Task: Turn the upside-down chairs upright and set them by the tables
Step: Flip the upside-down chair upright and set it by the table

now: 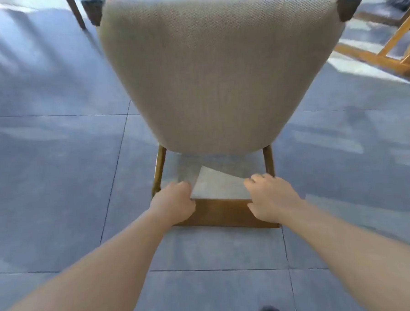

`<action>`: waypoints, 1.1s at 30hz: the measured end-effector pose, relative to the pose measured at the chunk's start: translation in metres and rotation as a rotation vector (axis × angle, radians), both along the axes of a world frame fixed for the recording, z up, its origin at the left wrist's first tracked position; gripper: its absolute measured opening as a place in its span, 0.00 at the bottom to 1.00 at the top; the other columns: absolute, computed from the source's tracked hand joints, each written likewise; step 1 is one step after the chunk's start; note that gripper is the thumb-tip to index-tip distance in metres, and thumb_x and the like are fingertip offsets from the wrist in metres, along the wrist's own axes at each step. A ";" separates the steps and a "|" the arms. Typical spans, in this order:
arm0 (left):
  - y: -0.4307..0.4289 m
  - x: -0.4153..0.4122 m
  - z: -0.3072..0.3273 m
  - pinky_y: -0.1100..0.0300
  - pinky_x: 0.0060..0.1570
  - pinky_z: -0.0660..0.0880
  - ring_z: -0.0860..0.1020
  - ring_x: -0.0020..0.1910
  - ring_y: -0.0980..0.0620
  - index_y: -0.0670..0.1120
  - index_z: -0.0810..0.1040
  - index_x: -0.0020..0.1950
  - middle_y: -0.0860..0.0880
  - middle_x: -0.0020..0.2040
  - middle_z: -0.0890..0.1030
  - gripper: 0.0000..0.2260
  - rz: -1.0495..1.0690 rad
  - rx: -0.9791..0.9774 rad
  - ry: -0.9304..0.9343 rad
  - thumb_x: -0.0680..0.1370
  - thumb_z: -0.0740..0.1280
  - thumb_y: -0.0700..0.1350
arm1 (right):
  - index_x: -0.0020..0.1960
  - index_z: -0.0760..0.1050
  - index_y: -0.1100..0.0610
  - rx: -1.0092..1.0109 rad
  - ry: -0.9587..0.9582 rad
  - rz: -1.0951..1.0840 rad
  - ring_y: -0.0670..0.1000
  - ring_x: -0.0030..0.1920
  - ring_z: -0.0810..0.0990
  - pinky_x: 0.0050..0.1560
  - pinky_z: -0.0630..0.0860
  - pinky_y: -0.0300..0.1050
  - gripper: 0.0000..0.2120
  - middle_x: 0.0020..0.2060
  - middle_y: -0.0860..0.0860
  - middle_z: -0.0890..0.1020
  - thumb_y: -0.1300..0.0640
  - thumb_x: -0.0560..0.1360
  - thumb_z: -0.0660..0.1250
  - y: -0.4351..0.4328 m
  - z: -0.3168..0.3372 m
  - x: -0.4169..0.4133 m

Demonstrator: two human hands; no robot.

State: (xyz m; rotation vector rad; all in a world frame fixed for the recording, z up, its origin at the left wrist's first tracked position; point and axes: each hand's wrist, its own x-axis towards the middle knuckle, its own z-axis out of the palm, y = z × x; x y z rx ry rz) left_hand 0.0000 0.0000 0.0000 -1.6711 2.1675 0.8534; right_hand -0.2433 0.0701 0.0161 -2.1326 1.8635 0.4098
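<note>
The chair fills the picture from the centre up to 12 o'clock, its beige fabric panel facing the camera above two thin wooden uprights. Below them, at 6 o'clock from the panel, a flat wooden rail runs crosswise. The left hand holds the rail's left end, and the right hand holds its right end; the fingers of both are curled over the rail's far edge, grasping it. Grey floor tiles lie all round. At 2 o'clock a light wooden frame stands on the floor, well apart from the chair.
</note>
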 end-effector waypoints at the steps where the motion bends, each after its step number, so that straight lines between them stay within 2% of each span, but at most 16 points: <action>1: 0.000 -0.001 -0.020 0.47 0.54 0.77 0.77 0.55 0.41 0.47 0.75 0.56 0.46 0.55 0.78 0.10 -0.012 0.016 -0.020 0.76 0.61 0.46 | 0.62 0.70 0.57 0.027 0.022 0.030 0.59 0.60 0.77 0.52 0.76 0.53 0.18 0.58 0.54 0.77 0.48 0.77 0.67 0.000 -0.021 0.000; 3: -0.006 -0.002 -0.055 0.47 0.55 0.76 0.77 0.58 0.41 0.46 0.75 0.59 0.46 0.59 0.78 0.14 -0.048 0.007 -0.037 0.75 0.63 0.47 | 0.66 0.68 0.58 0.058 0.036 0.047 0.58 0.62 0.76 0.52 0.75 0.51 0.28 0.62 0.54 0.76 0.42 0.74 0.70 0.001 -0.061 0.002; 7: -0.008 -0.005 -0.108 0.48 0.53 0.77 0.76 0.54 0.45 0.45 0.73 0.58 0.47 0.57 0.77 0.17 -0.077 0.023 -0.017 0.72 0.67 0.50 | 0.64 0.67 0.59 0.054 0.086 0.067 0.58 0.57 0.76 0.56 0.76 0.55 0.40 0.59 0.55 0.76 0.34 0.65 0.74 0.008 -0.127 -0.001; 10: -0.004 -0.006 -0.131 0.48 0.58 0.73 0.75 0.56 0.44 0.47 0.72 0.57 0.47 0.57 0.76 0.21 -0.171 -0.006 -0.111 0.69 0.68 0.56 | 0.70 0.64 0.61 0.052 0.134 0.085 0.58 0.58 0.76 0.58 0.74 0.57 0.49 0.60 0.55 0.76 0.33 0.62 0.76 0.008 -0.153 -0.008; 12: -0.002 -0.005 -0.137 0.47 0.63 0.69 0.75 0.59 0.43 0.48 0.72 0.58 0.47 0.58 0.77 0.24 -0.200 -0.038 -0.143 0.67 0.68 0.58 | 0.76 0.59 0.62 0.068 0.170 0.106 0.59 0.61 0.76 0.65 0.71 0.62 0.53 0.63 0.57 0.75 0.36 0.63 0.78 0.013 -0.161 -0.010; 14: 0.000 -0.002 -0.139 0.47 0.66 0.66 0.74 0.62 0.43 0.48 0.71 0.61 0.47 0.59 0.77 0.27 -0.227 -0.063 -0.145 0.66 0.70 0.58 | 0.79 0.54 0.63 0.082 0.220 0.126 0.61 0.64 0.76 0.72 0.64 0.69 0.55 0.65 0.59 0.75 0.42 0.65 0.78 0.020 -0.167 -0.008; 16: 0.001 0.002 -0.139 0.42 0.71 0.61 0.71 0.67 0.43 0.48 0.67 0.68 0.47 0.64 0.74 0.36 -0.294 -0.053 -0.203 0.65 0.73 0.59 | 0.79 0.54 0.64 0.081 0.272 0.115 0.62 0.64 0.76 0.74 0.60 0.73 0.52 0.65 0.60 0.75 0.47 0.67 0.79 0.021 -0.169 -0.006; 19: 0.004 0.006 -0.138 0.32 0.74 0.49 0.61 0.75 0.41 0.47 0.49 0.80 0.44 0.74 0.65 0.56 -0.452 -0.036 -0.347 0.62 0.79 0.62 | 0.76 0.59 0.63 0.093 0.284 0.081 0.63 0.63 0.77 0.73 0.60 0.74 0.47 0.63 0.60 0.77 0.50 0.66 0.80 0.017 -0.171 -0.003; 21: 0.005 0.008 -0.136 0.30 0.73 0.46 0.62 0.75 0.40 0.46 0.44 0.80 0.42 0.75 0.64 0.60 -0.537 -0.087 -0.412 0.62 0.80 0.61 | 0.74 0.61 0.62 0.128 0.273 0.057 0.62 0.63 0.78 0.73 0.60 0.75 0.45 0.62 0.59 0.78 0.51 0.66 0.81 0.016 -0.165 -0.001; 24: 0.002 0.006 -0.119 0.29 0.73 0.47 0.64 0.73 0.38 0.44 0.46 0.79 0.40 0.73 0.66 0.58 -0.612 -0.111 -0.438 0.63 0.81 0.60 | 0.69 0.63 0.60 0.165 0.241 0.051 0.60 0.61 0.78 0.72 0.60 0.76 0.40 0.59 0.56 0.78 0.52 0.66 0.80 0.017 -0.145 -0.002; 27: -0.004 0.009 -0.089 0.31 0.72 0.52 0.65 0.69 0.40 0.45 0.57 0.74 0.42 0.69 0.68 0.50 -0.630 -0.052 -0.360 0.63 0.80 0.61 | 0.62 0.66 0.57 0.174 0.209 0.070 0.58 0.56 0.80 0.69 0.65 0.73 0.32 0.55 0.54 0.79 0.52 0.65 0.79 0.019 -0.110 -0.008; 31: -0.011 0.012 -0.002 0.37 0.70 0.56 0.67 0.64 0.45 0.50 0.61 0.68 0.47 0.64 0.69 0.41 -0.614 0.016 -0.278 0.63 0.77 0.60 | 0.54 0.65 0.54 0.266 0.156 0.078 0.59 0.51 0.81 0.67 0.67 0.71 0.29 0.46 0.51 0.77 0.51 0.62 0.78 0.011 -0.013 -0.014; 33: -0.016 0.009 0.061 0.42 0.67 0.59 0.68 0.59 0.46 0.51 0.63 0.65 0.49 0.61 0.70 0.37 -0.564 0.048 -0.245 0.63 0.77 0.58 | 0.52 0.66 0.54 0.318 0.129 0.080 0.59 0.46 0.80 0.60 0.74 0.62 0.28 0.42 0.50 0.74 0.51 0.60 0.78 -0.001 0.052 -0.018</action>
